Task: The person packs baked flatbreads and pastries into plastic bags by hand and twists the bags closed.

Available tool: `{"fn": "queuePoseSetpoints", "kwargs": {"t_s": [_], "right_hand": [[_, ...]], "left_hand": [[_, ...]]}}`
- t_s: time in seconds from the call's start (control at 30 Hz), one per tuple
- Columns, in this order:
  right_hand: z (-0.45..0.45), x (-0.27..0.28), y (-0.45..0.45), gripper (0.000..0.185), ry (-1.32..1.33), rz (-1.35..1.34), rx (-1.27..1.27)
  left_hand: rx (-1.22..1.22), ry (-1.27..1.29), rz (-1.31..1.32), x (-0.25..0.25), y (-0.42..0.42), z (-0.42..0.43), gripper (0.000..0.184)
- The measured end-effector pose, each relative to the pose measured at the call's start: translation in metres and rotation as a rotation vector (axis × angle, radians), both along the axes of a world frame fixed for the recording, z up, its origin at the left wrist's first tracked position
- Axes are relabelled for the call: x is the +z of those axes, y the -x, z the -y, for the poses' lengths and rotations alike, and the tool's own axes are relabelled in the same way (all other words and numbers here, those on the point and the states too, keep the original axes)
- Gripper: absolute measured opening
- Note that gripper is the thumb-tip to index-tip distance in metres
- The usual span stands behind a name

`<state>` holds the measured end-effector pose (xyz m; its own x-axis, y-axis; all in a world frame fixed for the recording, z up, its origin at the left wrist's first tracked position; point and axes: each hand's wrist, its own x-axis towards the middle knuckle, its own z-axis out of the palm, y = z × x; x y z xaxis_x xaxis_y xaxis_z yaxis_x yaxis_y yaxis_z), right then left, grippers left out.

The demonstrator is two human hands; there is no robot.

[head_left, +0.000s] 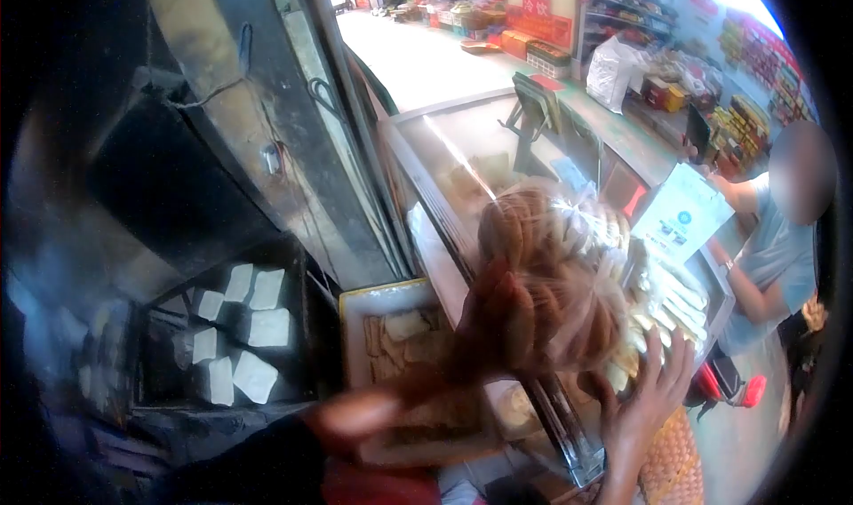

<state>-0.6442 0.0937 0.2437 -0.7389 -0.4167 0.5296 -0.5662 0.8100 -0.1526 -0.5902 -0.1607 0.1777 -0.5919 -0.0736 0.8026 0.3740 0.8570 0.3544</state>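
My left hand [489,314] is smeared by motion at the near side of clear plastic bags of brown, round breads [569,314]; its finger positions cannot be made out. These bags sit on top of a glass display case [418,136]. My right hand [647,403] has its fingers spread, with the fingertips at the lower edge of a clear bag of long pale breads [666,301]. Whether it grips the plastic is not plain. Behind the bags stands a pale card with a blue code [684,212].
White dough pieces [258,381] lie on a dark surface at left. A pale-rimmed tray [382,292] holds flat breads beside the case. A woven basket [673,469] is at lower right. Across the counter stands a person [769,265]. A dark stand [533,119] rises at the back.
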Motion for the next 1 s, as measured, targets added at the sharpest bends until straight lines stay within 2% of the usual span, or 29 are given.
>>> {"fn": "queuePoseSetpoints", "kwargs": {"t_s": [0.13,0.2,0.23,0.3,0.37,0.4,0.43,0.47,0.57,0.63,0.67,0.7,0.77,0.8,0.83,0.87,0.97,1.0], "right_hand": [[-0.002,0.001,-0.002,0.084,-0.056,-0.059,-0.005],[-0.006,-0.003,0.003,0.083,-0.058,-0.103,0.033],[-0.006,-0.008,0.006,0.083,-0.049,-0.145,0.07],[-0.012,-0.017,0.016,0.078,-0.053,-0.188,0.145],[-0.011,-0.022,0.019,0.07,-0.034,-0.149,0.181],[-0.009,-0.026,0.021,0.064,0.049,-0.128,0.274],[-0.011,-0.03,0.022,0.058,0.134,-0.108,0.35],[-0.025,-0.033,0.02,0.058,-0.004,-0.25,0.239],[-0.011,-0.003,-0.052,0.061,0.057,-0.415,0.3],[-0.001,-0.026,-0.114,0.061,0.095,-0.444,0.299],[0.02,-0.041,-0.158,0.061,0.133,-0.36,0.29],[0.036,-0.056,-0.2,0.062,0.042,-0.288,0.277],[0.08,-0.074,-0.296,0.066,-0.03,0.141,0.324],[0.073,-0.117,-0.325,0.064,-0.013,0.266,0.271],[0.091,-0.132,-0.361,0.063,0.037,0.406,0.297],[0.118,-0.132,-0.399,0.062,0.07,0.526,0.315],[0.167,-0.118,-0.486,0.068,0.05,0.801,0.383],[0.173,-0.115,-0.502,0.07,0.038,0.848,0.452]], "left_hand": [[-0.054,-0.095,-0.08,-0.008,-0.015,0.006,0.107],[-0.096,-0.182,-0.154,-0.018,-0.034,0.008,0.112],[-0.077,-0.185,-0.088,-0.025,-0.053,0.007,0.114],[0.062,-0.076,0.295,-0.031,-0.11,0.004,0.115],[0.115,0.045,0.404,-0.063,-0.164,0.014,0.114],[0.11,-0.014,0.466,-0.069,-0.197,0.021,0.096],[0.121,-0.042,0.512,-0.081,-0.232,0.034,0.096],[0.171,-0.052,0.553,-0.098,-0.275,0.054,0.095],[0.495,-0.042,0.752,-0.157,-0.422,0.131,0.094],[0.808,0.031,0.929,-0.191,-0.535,0.198,0.094],[0.955,0.085,0.972,-0.201,-0.583,0.229,0.094],[1.051,0.1,0.938,-0.205,-0.622,0.26,0.094],[1.133,0.047,0.783,-0.204,-0.662,0.3,0.094],[1.014,-0.021,0.838,-0.196,-0.677,0.318,0.092],[1.019,-0.047,0.84,-0.191,-0.686,0.334,0.092],[0.94,-0.153,1.064,-0.185,-0.689,0.348,0.089],[0.8,-0.682,1.132,-0.153,-0.702,0.35,0.086],[0.879,-0.278,1.035,-0.148,-0.712,0.345,0.089]]}}
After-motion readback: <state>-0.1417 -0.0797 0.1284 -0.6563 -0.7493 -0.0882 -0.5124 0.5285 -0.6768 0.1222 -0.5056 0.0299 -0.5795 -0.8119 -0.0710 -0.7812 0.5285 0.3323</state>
